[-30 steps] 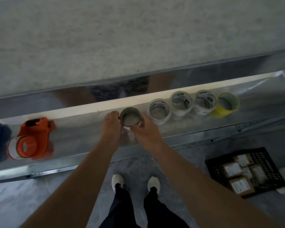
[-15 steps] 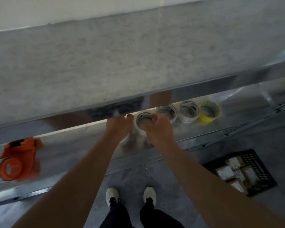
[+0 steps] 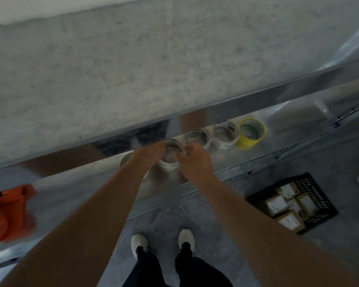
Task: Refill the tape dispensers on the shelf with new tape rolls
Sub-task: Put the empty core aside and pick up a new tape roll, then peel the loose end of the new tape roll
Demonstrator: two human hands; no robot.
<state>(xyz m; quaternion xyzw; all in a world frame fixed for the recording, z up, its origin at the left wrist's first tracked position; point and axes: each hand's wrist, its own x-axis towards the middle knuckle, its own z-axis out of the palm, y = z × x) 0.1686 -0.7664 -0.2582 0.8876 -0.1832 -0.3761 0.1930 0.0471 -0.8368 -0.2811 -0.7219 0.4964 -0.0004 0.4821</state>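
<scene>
Two hands meet on our metal shelf [image 3: 75, 183]: the left hand [image 3: 151, 151] and right hand [image 3: 195, 162] curl their fingers around a clear tape roll [image 3: 171, 151], leftmost beside two white-labelled rolls [image 3: 197, 137] and a yellow roll [image 3: 251, 132], with the orange tape dispenser [image 3: 7, 212] well apart at left.

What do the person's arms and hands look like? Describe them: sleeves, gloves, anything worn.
Both forearms are bare right down to the frame's lower edge, with no sleeve in view. The left hand and right hand wear no gloves. No watch, band or ring shows on either wrist or hand, though the picture is dim and somewhat blurred, so small items could be missed.
</scene>
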